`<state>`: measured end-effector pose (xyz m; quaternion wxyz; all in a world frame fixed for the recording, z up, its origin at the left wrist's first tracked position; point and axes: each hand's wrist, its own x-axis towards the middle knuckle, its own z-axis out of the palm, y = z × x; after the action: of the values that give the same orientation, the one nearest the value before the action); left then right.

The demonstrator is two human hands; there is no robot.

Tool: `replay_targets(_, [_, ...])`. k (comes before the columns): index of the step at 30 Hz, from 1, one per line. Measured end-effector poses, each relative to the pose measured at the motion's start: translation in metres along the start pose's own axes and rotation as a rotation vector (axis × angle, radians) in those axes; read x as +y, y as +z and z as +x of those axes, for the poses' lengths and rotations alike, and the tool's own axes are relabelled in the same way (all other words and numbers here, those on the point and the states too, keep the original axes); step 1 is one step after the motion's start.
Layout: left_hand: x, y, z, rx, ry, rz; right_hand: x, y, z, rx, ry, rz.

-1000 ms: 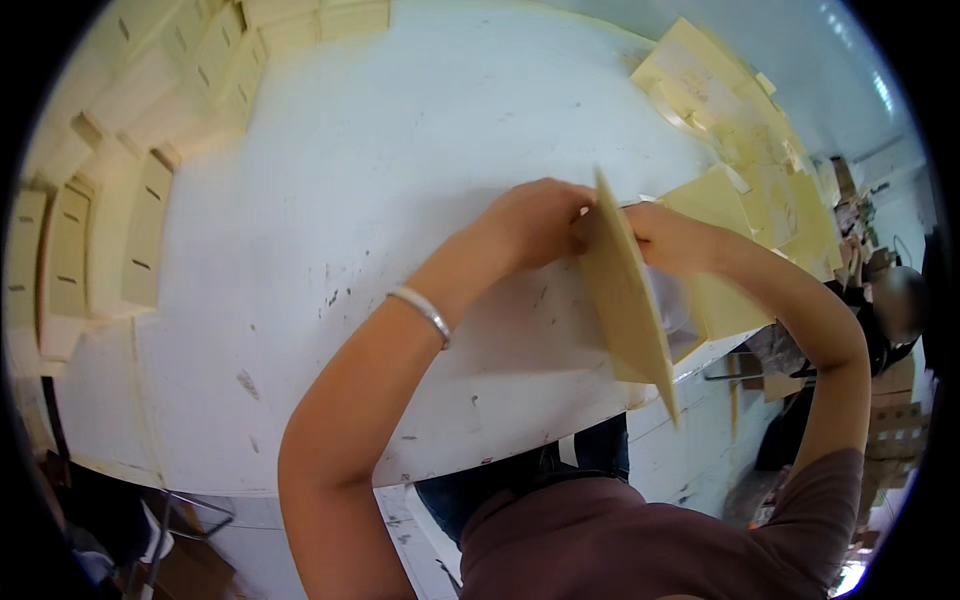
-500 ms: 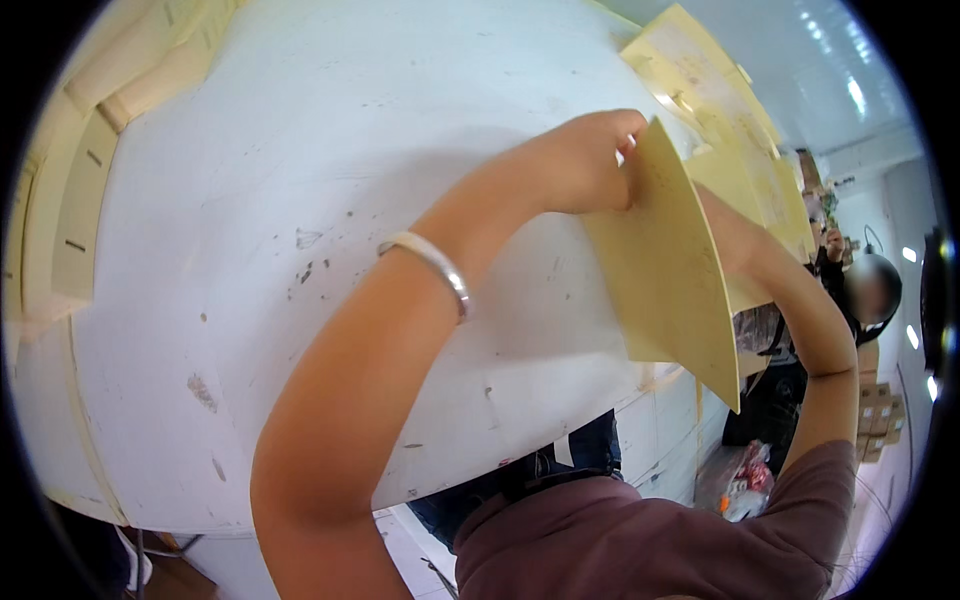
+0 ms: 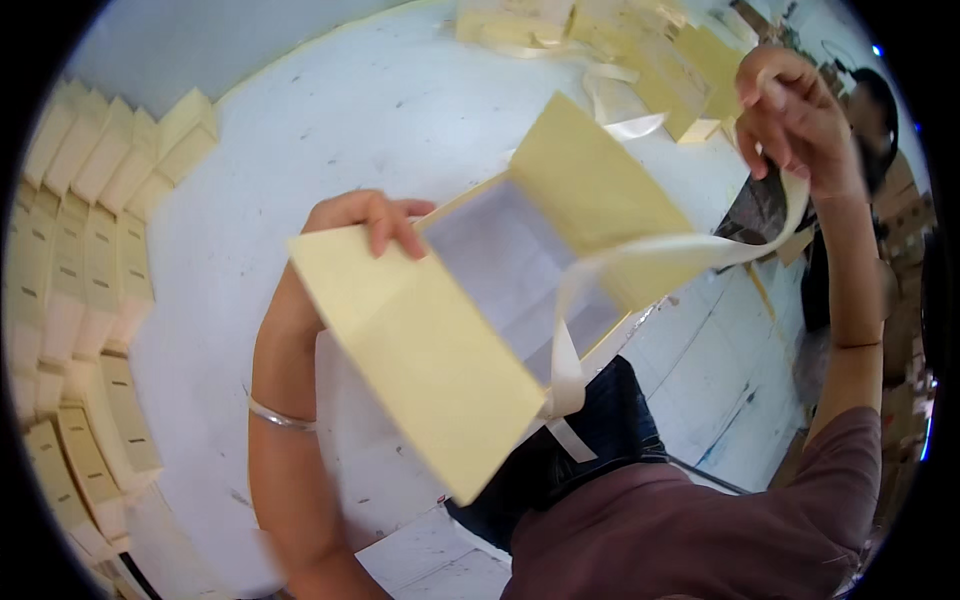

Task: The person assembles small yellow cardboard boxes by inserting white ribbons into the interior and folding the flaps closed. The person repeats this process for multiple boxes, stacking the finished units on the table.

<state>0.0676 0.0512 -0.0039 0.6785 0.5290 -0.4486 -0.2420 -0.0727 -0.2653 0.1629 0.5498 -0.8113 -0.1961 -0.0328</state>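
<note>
**Pale yellow box held open above the desk, ribbon drawn up to the right**

I see the pale yellow folding cardboard box (image 3: 440, 340) in the middle of the frame, held up above the white round desk (image 3: 300, 130). It is opened out, so I look into its greyish-white inside, with one yellow panel slanting toward the lower centre and another standing up toward the upper right.

My left hand (image 3: 365, 220) sits just left of centre, its fingers (image 3: 395, 235) curled over the top edge of the near panel and gripping it. A thin silver bangle (image 3: 280, 418) circles that forearm at the lower left.

My right hand (image 3: 795, 120) is raised in the upper right of the frame, fingers pinched on a cream satin ribbon (image 3: 640, 262). The ribbon runs from that hand down and left across the open box, then drops along the box's right edge to a loose end near the lower centre.

Along the left rim of the frame, rows of flat pale yellow box blanks (image 3: 70, 270) lie stacked side by side on the desk. More yellow boxes and loose ribbon pieces (image 3: 640, 50) lie at the top right. At the far right edge another person (image 3: 880, 110) is partly visible behind my raised hand.
</note>
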Motion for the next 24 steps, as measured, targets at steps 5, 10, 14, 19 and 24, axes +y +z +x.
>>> replay_targets(5, [-0.012, 0.003, -0.009, 0.02, 0.148, -0.544, 0.018, -0.015, -0.043, 0.068, -0.105, 0.268])
replay_targets(10, [0.023, 0.035, -0.011, 0.259, 0.185, -0.637, 0.037, -0.008, -0.06, -0.071, -0.05, 0.178])
replay_targets(14, [0.036, 0.056, -0.007, 0.366, 0.181, -0.626, 0.064, -0.007, -0.062, -0.102, -0.047, 0.2])
replay_targets(19, [0.041, 0.063, -0.003, 0.385, 0.167, -0.616, 0.085, -0.003, -0.066, -0.049, 0.027, 0.258])
replay_targets(24, [0.051, 0.064, -0.002, 0.353, 0.197, -0.597, 0.095, -0.002, -0.069, -0.032, 0.063, 0.252])
